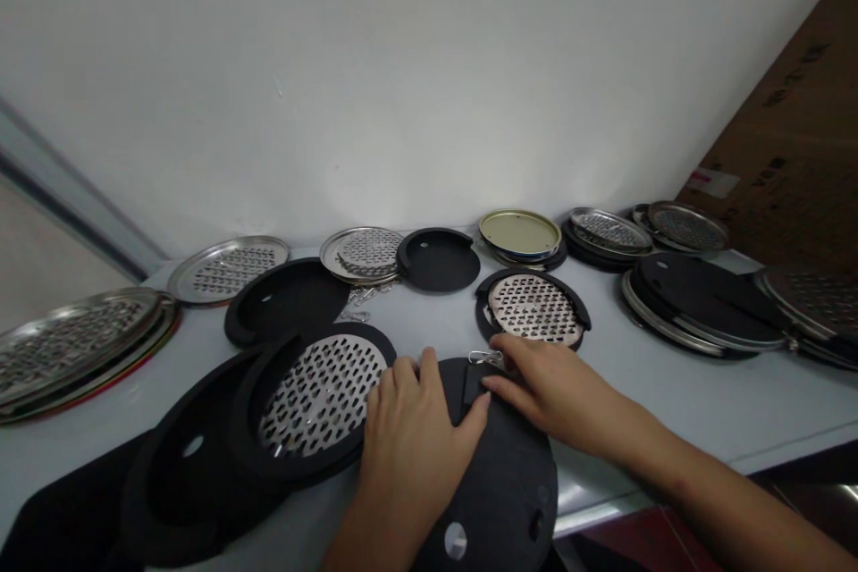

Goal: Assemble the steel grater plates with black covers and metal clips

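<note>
A round black plate (496, 474) with a small hole near its lower end lies in front of me, its lower part cut off by the picture. My left hand (416, 438) grips its left side, thumb across the top face. At the plate's far edge is a short black strap (473, 386) with a bent silver wire clip (485, 358). My right hand (550, 393) pinches at the strap's right side, thumb and index finger close to the clip. Beside my left hand sits a black ring holder with a perforated metal grater disc (324, 398).
More grater discs (234, 272) and black holders (439, 261) lie along the wall on the white table (429, 313). Stacks of metal and black discs (703, 299) stand at right, others (80, 344) at left. Loose wire clips (362, 295) lie mid-table. A cardboard box (797, 134) stands far right.
</note>
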Demonstrator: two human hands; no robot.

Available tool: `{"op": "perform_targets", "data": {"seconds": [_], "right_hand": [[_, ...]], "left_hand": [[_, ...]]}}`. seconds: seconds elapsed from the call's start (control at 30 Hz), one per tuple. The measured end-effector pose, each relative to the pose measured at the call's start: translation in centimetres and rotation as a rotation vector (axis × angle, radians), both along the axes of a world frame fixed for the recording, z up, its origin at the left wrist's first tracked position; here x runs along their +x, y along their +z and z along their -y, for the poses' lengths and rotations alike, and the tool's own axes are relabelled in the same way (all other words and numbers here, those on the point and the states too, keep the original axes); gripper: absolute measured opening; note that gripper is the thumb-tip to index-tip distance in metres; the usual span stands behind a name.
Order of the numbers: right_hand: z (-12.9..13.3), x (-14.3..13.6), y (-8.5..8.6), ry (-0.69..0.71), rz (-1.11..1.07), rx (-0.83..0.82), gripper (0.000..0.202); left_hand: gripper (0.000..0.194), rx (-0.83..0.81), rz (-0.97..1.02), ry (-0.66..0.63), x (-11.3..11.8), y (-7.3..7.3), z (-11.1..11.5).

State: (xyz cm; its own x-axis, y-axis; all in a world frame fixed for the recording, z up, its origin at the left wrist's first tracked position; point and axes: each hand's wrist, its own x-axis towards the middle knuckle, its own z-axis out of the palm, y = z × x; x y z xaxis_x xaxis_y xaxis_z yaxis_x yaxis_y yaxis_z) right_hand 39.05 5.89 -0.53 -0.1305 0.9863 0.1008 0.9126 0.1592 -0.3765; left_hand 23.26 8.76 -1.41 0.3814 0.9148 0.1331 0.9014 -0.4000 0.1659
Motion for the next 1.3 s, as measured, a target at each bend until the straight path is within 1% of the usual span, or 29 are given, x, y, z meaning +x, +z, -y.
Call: {"op": "perform_targets", "data": {"seconds": [0.1,0.17,0.27,0.33,0.37,0.43,0.5,0.57,0.63,0.7,0.77,0.83,0.87,0.9,0.93,0.97,1.0,1.07,1.13,1.2,1.3], "right_hand": [[0.0,0.2,0.2,0.026,-0.114,-0.106,0.042],[-0.3,0.6,0.3,0.041,-0.226,-0.189,0.047],[-0.8,1.1,0.3,0.144,-0.454,-0.335,0.042],[-1.1,1.2,0.2,0.219,-0.611,-0.410,0.038],[-1.2,1.2,0.2,0.235,-0.673,-0.432,0.037],[-1.3,1.1,0.4,0.223,-0.773,-0.459,0.034],[-1.1,1.3,1.1,0.186,-0.868,-0.451,0.028],[-0.3,2.1,2.3,0.134,-0.903,-0.354,0.025],[1.3,3.7,3.9,0.029,-0.805,-0.140,0.024],[3.7,5.9,5.5,-0.150,-0.632,0.125,0.026],[6.2,8.5,6.6,-0.340,-0.480,0.431,0.028],[8.1,11.1,7.2,-0.563,-0.221,0.763,0.032],[8.7,12.2,7.2,-0.645,-0.055,0.871,0.034],[9.0,13.4,7.1,-0.673,0.113,0.953,0.033],[9.1,14.4,6.8,-0.656,0.258,0.972,0.032],[8.9,15.5,6.3,-0.597,0.387,0.946,0.029],[8.5,16.4,5.7,-0.525,0.494,0.872,0.027],[7.7,18.2,4.1,-0.387,0.661,0.795,0.024],[7.0,19.5,2.3,-0.329,0.762,0.868,0.021],[6.8,20.2,0.6,-0.317,0.815,0.895,0.018],[6.9,20.2,-0.9,-0.369,0.827,0.833,0.018]], "left_hand": [[0.056,-0.018,-0.001,0.000,0.1,0.3,-0.2],[0.054,-0.013,0.008,-0.011,0.1,0.3,-0.3],[0.051,0.019,0.032,-0.017,0.0,0.2,-0.6],[0.054,0.048,0.082,-0.024,-0.3,0.1,-0.7],[0.056,0.058,0.119,-0.020,-0.4,0.2,-0.8],[0.060,0.052,0.219,0.009,-0.6,0.6,-1.1],[0.058,0.017,0.357,0.044,-0.9,1.2,-1.6],[0.051,-0.027,0.524,0.043,-0.9,1.8,-2.4],[0.045,-0.068,0.639,0.004,-0.4,2.2,-3.3],[0.041,-0.080,0.615,-0.075,0.7,2.2,-3.9],[0.041,-0.024,0.468,-0.211,2.5,1.9,-4.0],[0.046,0.070,0.308,-0.378,4.4,1.3,-3.6],[0.048,0.112,0.243,-0.448,5.3,1.0,-3.3],[0.050,0.146,0.192,-0.498,6.2,0.6,-3.0],[0.050,0.172,0.153,-0.528,6.8,0.3,-2.8],[0.051,0.195,0.125,-0.543,7.3,-0.1,-2.7],[0.051,0.213,0.104,-0.549,7.7,-0.5,-2.6],[0.052,0.227,0.076,-0.547,7.9,-1.1,-2.9],[0.054,0.224,0.053,-0.544,7.7,-1.4,-3.2],[0.056,0.221,0.032,-0.539,7.2,-1.5,-3.6],[0.053,0.228,0.015,-0.544,6.4,-1.1,-3.9]]}}
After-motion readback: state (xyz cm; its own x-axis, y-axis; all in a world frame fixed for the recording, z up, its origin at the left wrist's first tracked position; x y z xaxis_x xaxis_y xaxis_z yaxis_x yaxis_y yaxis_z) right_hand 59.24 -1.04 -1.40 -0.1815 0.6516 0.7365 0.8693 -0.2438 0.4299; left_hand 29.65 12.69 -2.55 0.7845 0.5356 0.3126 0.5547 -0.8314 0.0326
